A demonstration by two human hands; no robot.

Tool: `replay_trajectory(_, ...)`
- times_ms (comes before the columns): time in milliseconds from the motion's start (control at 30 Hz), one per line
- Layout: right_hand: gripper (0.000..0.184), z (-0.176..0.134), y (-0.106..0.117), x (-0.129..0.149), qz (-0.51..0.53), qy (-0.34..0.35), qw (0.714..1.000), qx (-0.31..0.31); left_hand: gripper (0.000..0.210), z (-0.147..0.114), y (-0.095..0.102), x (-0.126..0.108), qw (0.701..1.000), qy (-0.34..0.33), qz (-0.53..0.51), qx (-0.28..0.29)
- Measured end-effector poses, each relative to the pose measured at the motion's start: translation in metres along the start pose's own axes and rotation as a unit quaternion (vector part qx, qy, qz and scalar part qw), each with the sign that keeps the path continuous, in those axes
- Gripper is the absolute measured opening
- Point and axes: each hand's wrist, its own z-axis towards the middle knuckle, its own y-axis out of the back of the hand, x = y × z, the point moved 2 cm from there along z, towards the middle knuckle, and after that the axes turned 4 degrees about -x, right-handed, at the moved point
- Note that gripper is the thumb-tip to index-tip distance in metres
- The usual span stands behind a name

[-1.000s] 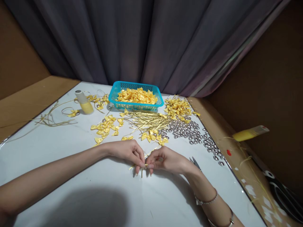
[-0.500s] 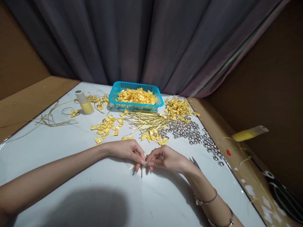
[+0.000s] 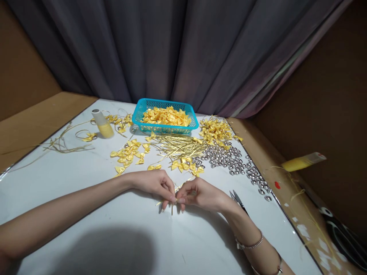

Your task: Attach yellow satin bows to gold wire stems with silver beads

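Observation:
My left hand (image 3: 156,184) and my right hand (image 3: 199,194) meet above the near middle of the white table, both closed with thumb and finger pinched together. Between the fingertips is a thin gold cord (image 3: 172,210); a short end hangs down, and most of it is hidden by the fingers. Just beyond the hands lie yellow ribbon bows (image 3: 183,165) and a bundle of loose gold cords (image 3: 177,146). Small pointed scissors (image 3: 238,200) lie partly hidden behind my right wrist.
A turquoise basket (image 3: 137,114) of yellow bows stands at the back, beside a bow heap (image 3: 215,130). Silver rings or beads (image 3: 226,156) spread along the right. A glue-like bottle (image 3: 103,125) stands left. Larger black-handled scissors (image 3: 344,238) lie right, below a yellow tube (image 3: 301,162).
Both hands stay together, their fingertips still pinched on the gold cord. My right wrist has shifted very slightly, uncovering more of the small scissors.

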Motion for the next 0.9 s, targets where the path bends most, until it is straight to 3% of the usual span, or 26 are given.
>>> replay_trajectory(200, 0.016, -0.0006, -0.0038, -0.0001, -0.01, 0.008, 0.999, 0.031, 0.02, -0.0008, -0.0019, -0.0021, 0.999, -0.021, 0.01, 0.031)
replay_trajectory(900, 0.017, 0.0009, -0.0042, -0.0002, -0.017, -0.006, 0.999, 0.045, 0.013, 0.0006, -0.0005, 0.0058, 0.999, -0.04, 0.024, 0.02)
